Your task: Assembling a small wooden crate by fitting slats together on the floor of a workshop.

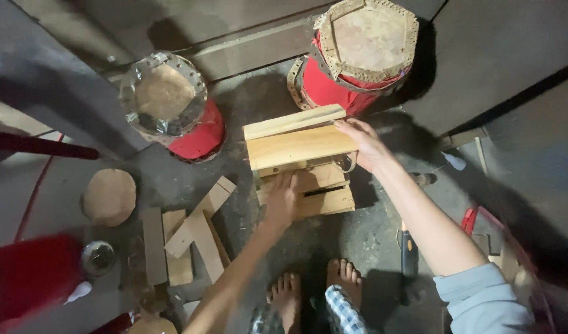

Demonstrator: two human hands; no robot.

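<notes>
While we press our left hand [283,199] flat on the lower slats of the wooden crate [302,162] on the floor, our right hand [365,143] grips its raised top plank [299,146]. If that grip slips, we judge the plank may drop onto our left fingers.
</notes>
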